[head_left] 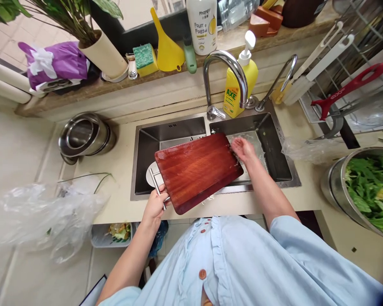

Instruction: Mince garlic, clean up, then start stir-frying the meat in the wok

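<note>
A reddish-brown wooden cutting board (pixel 198 170) is held tilted above the double-basin sink (pixel 293 174), its surface wet in places. My left hand (pixel 156 204) is closed around the metal bar handle at the board's left end. Off the board's right end, over the right basin, my right hand (pixel 242 149) has its fingers loosely curled and slightly blurred; whether it touches the board I cannot tell. Part of a white plate (pixel 151 175) shows in the left basin behind the handle. Water lies in the right basin.
A chrome faucet (pixel 225 57) arches over the sink beside a yellow dish soap bottle (pixel 239 85). Steel pots (pixel 86 136) stand left, near crumpled plastic bags (pixel 51 216). At right is a steel bowl of leafy greens (pixel 373 191). A scrap bin (pixel 111 236) sits below the counter.
</note>
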### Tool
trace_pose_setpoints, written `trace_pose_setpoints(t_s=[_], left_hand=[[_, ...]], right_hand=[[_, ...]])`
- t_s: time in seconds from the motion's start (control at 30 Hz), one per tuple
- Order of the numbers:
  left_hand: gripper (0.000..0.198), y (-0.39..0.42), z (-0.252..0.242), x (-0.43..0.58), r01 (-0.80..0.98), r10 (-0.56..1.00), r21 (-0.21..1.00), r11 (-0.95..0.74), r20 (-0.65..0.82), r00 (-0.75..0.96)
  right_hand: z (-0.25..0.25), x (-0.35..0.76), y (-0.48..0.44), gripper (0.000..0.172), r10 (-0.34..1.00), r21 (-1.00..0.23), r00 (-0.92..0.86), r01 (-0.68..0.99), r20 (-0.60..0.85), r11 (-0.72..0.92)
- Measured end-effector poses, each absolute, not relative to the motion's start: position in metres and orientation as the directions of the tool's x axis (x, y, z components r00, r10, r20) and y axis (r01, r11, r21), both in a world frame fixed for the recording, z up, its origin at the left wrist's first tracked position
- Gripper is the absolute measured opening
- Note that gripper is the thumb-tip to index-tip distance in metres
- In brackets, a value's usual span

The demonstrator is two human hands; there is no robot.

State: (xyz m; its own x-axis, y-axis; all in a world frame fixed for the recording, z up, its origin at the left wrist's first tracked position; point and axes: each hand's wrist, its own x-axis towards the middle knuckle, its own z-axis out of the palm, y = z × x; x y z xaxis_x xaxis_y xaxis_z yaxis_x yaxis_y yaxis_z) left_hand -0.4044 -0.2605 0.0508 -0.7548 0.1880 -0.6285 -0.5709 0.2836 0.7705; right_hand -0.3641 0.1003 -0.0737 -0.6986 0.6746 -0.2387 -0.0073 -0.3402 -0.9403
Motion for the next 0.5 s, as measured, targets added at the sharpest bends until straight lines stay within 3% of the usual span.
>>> trace_pose_setpoints(t_s=[0.07,0.13,0.23,0.3,0.33,0.4,0.5], left_hand=[[0.049,-0.259,0.052,-0.402,-0.573,0.179,0.766,0.290,-0.632,-0.754],[0.050,-0.258,0.053,-0.401,-0.577,0.172,0.762,0.293,-0.635,-0.753],[0.050,-0.259,0.053,-0.401,-0.574,0.174,0.762,0.299,-0.636,-0.752],[0.049,-0.259,0.052,-0.400,-0.573,0.174,0.764,0.297,-0.633,-0.754],[0.049,-0.258,0.052,-0.400,-0.575,0.172,0.764,0.294,-0.634,-0.754],[0.050,-0.258,0.053,-0.399,-0.578,0.170,0.764,0.288,-0.635,-0.754],[0.053,-0.259,0.055,-0.399,-0.574,0.176,0.768,0.284,-0.630,-0.756]], right_hand=[[-0.056,-0.376,0.053,0.036,0.675,-0.954,-0.712,-0.026,-0.191,-0.298],[-0.037,-0.382,0.001,0.044,0.613,-0.997,-0.787,-0.072,0.064,0.012],[-0.022,-0.390,-0.052,0.055,0.219,-0.879,-0.921,-0.204,0.321,0.431],[-0.029,-0.399,-0.050,0.060,0.085,-0.783,-0.951,-0.192,0.298,0.592],[-0.038,-0.403,-0.037,0.061,0.111,-0.756,-0.961,-0.127,0.255,0.642],[-0.061,-0.409,0.007,0.061,0.302,-0.754,-0.944,0.099,0.136,0.650],[-0.093,-0.397,0.084,0.056,0.635,-0.807,-0.768,0.426,-0.083,0.409]])
